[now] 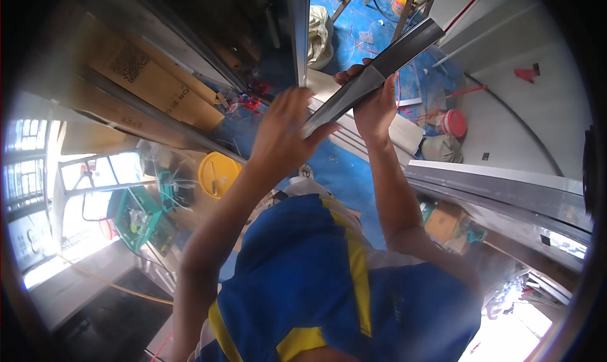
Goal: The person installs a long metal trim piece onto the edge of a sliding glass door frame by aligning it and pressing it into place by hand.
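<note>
A long dark grey strip [408, 49], seemingly a metal profile, slants up to the right in front of me. Its lower stretch looks lighter and twisted, perhaps a loose film; I cannot tell which. My right hand [376, 109] grips the strip near its middle, thumb on one side and fingertips showing on the other. At the lower end is my left hand [284, 131], its thumb below the strip and its fingers above. Motion smears those fingers, so their hold is unclear.
An upright metal frame [300, 33] stands just ahead. Flat cardboard boxes [148, 87] lean at the left, above a yellow round lid or tub [218, 174] and a green crate [136, 216]. Blue sheeting [344, 172] covers the floor. A red bucket [453, 122] stands at the right.
</note>
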The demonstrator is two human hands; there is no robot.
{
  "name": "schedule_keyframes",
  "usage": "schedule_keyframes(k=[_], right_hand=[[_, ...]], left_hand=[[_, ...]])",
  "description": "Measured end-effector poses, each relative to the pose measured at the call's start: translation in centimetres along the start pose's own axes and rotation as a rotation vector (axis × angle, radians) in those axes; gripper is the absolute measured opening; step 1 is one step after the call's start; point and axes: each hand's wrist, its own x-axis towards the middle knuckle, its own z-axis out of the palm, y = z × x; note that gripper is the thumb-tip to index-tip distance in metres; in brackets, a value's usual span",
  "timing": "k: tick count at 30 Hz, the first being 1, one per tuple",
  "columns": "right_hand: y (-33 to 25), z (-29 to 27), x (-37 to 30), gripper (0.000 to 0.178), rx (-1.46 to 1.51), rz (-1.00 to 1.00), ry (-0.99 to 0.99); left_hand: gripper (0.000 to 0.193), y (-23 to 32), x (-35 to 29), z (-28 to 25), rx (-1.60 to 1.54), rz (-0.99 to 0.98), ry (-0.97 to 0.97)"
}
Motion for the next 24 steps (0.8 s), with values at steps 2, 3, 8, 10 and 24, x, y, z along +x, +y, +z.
schedule_keyframes(k=[2,3,8,10,24], right_hand=[[-0.8,0.8,-0.2,0.064,-0.025,0.008,-0.042],[-1.0,0.9,-0.3,0.064,0.009,0.007,-0.031],[-2.9,1.7,0.2,0.049,-0.233,0.030,-0.046],[-3.0,2.0,0.4,0.041,-0.220,0.029,0.006],[-1.7,-9.0,9.7,0.046,0.078,0.036,0.051]], left_hand=[[0.048,1.7,3.2,1.9,0.033,0.041,0.017],[0.041,2.2,4.3,3.0,0.070,0.077,-0.007],[0.020,1.5,4.4,4.7,0.128,0.132,-0.115],[0.012,1.3,2.3,3.7,0.083,0.090,-0.082],[0.021,0.3,-71.8,-22.5,0.844,-1.687,-0.712]])
